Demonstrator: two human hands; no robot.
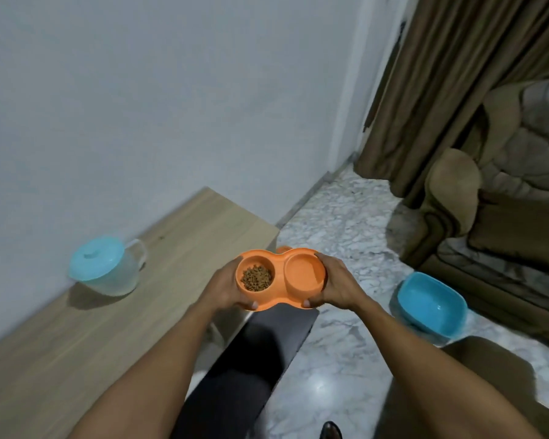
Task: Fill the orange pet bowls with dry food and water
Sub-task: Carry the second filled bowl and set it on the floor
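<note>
Head view: the left hand (227, 288) and the right hand (336, 286) grip each one end of the orange double bowl (281, 278), above the floor; dry food (256, 278) lies in its left cup.

I see a wooden table (178, 248) by the wall with a blue-lidded jug (105, 267) on it; marble floor (339, 223) carries a blue tub (431, 304).

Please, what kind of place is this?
Probably a living room at home: a brown armchair beside long curtains on a marble floor, with a blue pet dish laid out.
</note>
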